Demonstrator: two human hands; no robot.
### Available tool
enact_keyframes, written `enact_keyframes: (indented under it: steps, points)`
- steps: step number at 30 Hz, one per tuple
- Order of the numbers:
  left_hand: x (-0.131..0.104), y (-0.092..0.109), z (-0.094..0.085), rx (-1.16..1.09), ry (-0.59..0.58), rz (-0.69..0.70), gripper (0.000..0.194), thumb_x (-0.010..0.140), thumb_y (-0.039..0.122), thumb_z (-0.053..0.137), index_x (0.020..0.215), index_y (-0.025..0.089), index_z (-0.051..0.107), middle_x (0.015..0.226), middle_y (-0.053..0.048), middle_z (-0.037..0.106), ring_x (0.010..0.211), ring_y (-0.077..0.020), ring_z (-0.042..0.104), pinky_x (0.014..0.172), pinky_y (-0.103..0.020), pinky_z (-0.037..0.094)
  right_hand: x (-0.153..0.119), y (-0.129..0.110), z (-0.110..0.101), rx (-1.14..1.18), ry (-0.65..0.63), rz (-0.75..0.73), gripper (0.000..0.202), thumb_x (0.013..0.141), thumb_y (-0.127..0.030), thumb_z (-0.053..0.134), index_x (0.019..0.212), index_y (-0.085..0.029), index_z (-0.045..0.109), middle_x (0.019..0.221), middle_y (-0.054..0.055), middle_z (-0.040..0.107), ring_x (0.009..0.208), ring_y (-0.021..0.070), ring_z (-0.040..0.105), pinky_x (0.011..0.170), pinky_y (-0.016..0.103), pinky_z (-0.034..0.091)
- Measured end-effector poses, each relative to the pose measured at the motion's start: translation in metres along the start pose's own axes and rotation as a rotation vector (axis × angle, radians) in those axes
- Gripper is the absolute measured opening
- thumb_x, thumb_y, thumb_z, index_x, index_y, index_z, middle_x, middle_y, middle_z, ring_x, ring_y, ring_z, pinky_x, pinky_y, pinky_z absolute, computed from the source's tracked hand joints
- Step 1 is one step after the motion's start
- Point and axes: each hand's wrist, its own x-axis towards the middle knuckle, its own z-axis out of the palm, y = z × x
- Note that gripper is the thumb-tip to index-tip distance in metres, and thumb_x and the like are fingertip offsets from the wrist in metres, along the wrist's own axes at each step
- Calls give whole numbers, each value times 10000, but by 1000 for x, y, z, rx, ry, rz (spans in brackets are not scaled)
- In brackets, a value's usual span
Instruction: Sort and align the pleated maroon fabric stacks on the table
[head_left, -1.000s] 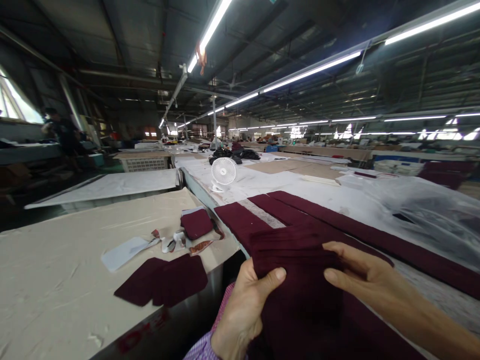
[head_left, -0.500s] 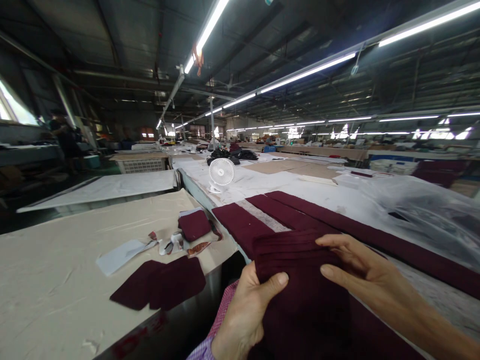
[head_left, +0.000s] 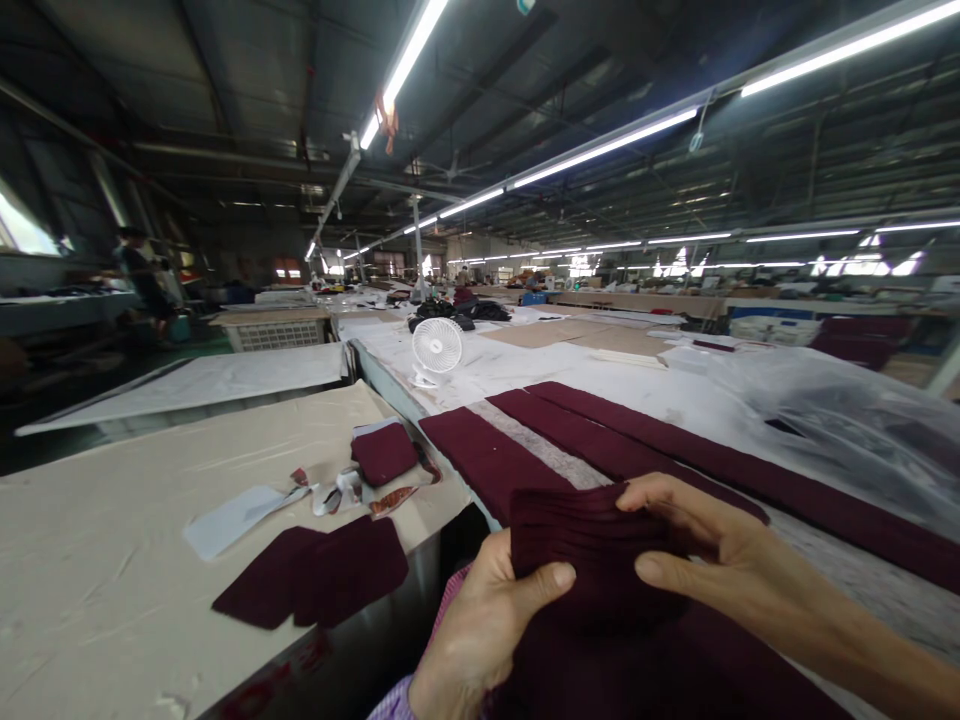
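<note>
A stack of maroon fabric (head_left: 577,525) hangs between my two hands, its layered edges fanned at the top. My left hand (head_left: 495,610) is closed on the left side, thumb lying across the front. On the right side, my right hand (head_left: 701,545) pinches the stack between thumb and fingers; some fingertips are hidden behind the cloth. Just beyond the hands, long maroon fabric strips (head_left: 487,455) lie side by side on the white table (head_left: 517,360).
Left, a beige-covered table (head_left: 150,480) holds maroon pieces (head_left: 349,570), a small maroon stack (head_left: 384,453) and a pale card (head_left: 232,520). A white fan (head_left: 437,346) stands ahead. Clear plastic sheeting (head_left: 840,410) lies right. A person (head_left: 141,275) stands far left.
The held stack has bent, and its layered upper edges show more spread. My right hand has shifted slightly left. The whole view has turned a little.
</note>
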Motion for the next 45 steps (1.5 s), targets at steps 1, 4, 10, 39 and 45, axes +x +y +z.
enact_keyframes:
  steps: [1, 4, 10, 39, 45]
  points:
    - [0, 0, 0, 3, -10, -1, 248, 712, 206, 728, 952, 144, 721, 844, -85, 748, 796, -213, 683, 798, -336, 508, 0, 0, 0, 28, -24, 0, 349, 742, -427, 690, 1026, -269, 564, 990, 22, 641, 922, 237, 628, 775, 335, 532]
    - [0, 0, 0, -9, 7, 14, 223, 712, 197, 726, 929, 148, 723, 855, -82, 748, 790, -206, 683, 804, -336, 509, 0, 0, 0, 70, -40, -7, 288, 730, -392, 704, 939, -253, 562, 958, 14, 630, 854, 213, 625, 705, 296, 536]
    - [1, -1, -1, -59, 110, 46, 149, 708, 187, 729, 850, 145, 713, 815, -76, 747, 756, -194, 685, 779, -325, 519, -1, -5, 1, 88, 31, -8, 371, 743, -417, 694, 1054, -259, 568, 1033, 50, 646, 941, 244, 636, 799, 350, 548]
    - [4, 5, 5, -179, 191, 122, 224, 672, 161, 748, 889, 137, 696, 821, -79, 745, 758, -191, 693, 797, -330, 529, -3, -12, 11, 367, -274, 187, 460, 765, -280, 694, 1218, -242, 620, 1132, 62, 700, 1084, 301, 620, 801, 348, 572]
    - [4, 2, 8, -214, 162, 123, 215, 678, 167, 748, 884, 138, 693, 830, -83, 746, 742, -184, 691, 804, -334, 527, -4, -16, 14, 336, -163, 319, 229, 752, -280, 681, 963, -205, 728, 907, 26, 759, 832, 253, 702, 720, 303, 579]
